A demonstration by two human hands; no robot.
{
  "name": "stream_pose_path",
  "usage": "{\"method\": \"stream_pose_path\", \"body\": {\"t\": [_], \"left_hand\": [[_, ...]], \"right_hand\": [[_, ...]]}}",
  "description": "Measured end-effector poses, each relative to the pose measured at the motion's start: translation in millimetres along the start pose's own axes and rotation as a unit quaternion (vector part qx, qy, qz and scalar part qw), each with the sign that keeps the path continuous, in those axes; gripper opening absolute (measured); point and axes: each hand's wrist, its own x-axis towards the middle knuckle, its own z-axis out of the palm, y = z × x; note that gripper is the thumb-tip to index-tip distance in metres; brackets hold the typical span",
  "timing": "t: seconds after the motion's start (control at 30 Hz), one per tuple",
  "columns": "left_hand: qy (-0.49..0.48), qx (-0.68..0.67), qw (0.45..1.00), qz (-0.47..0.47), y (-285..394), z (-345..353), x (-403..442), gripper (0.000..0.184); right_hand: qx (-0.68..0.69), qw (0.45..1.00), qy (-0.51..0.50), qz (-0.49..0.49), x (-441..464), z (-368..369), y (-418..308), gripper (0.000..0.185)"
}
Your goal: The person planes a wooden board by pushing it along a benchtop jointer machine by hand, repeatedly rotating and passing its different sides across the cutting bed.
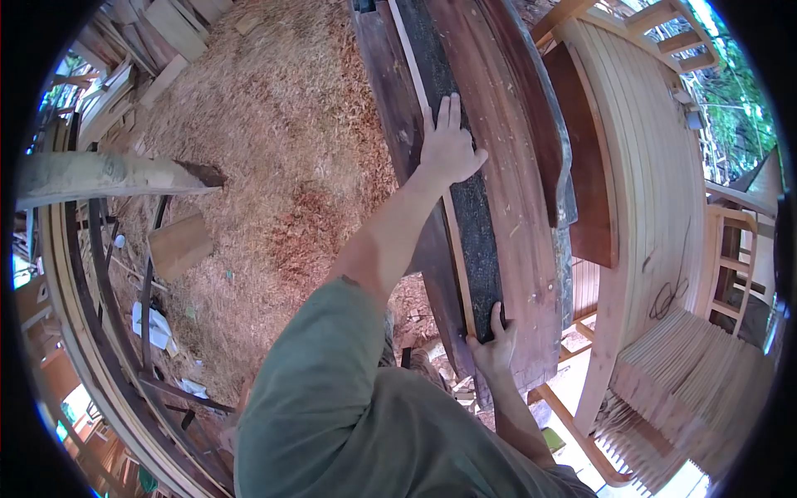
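Note:
A long wooden board (477,224) with a rough black face and a pale edge lies lengthwise on a reddish-brown wooden workbench (519,191). My left hand (449,148) rests flat on the board about midway along its visible length, fingers stretched forward and thumb out to the right. At the board's near end is my right hand (495,347), its thumb on the black face and its fingers bent around the end. Part of those fingers is hidden under the board.
Wood shavings (290,124) cover the ground on the left. A round pole (108,176) juts in from the left, near long stacked timbers (83,332). To the right stand a pale planked panel (656,166) and stacked slats (697,357). A loose wood block (180,246) lies among the shavings.

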Motion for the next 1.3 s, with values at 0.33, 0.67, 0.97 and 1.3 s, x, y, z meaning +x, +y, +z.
{"method": "stream_pose_path", "body": {"t": [0.33,0.67,0.97,1.3], "left_hand": [[-0.014,0.028,1.000,-0.003,-77.3,-12.9,106.1,0.066],[0.115,-0.302,0.774,-0.545,-118.6,3.5,88.4,0.071],[0.103,-0.278,0.796,-0.528,-119.0,4.8,86.4,0.073],[0.083,-0.322,0.777,-0.534,-117.7,5.8,82.0,0.070]], "right_hand": [[-0.049,0.994,0.033,-0.096,117.5,5.8,-75.8,0.102],[-0.014,0.993,0.000,-0.119,188.1,4.4,-111.9,0.100],[-0.032,0.990,0.001,-0.139,262.8,8.3,-165.5,0.102],[-0.157,0.974,0.100,-0.127,341.1,30.3,-218.1,0.082]]}}
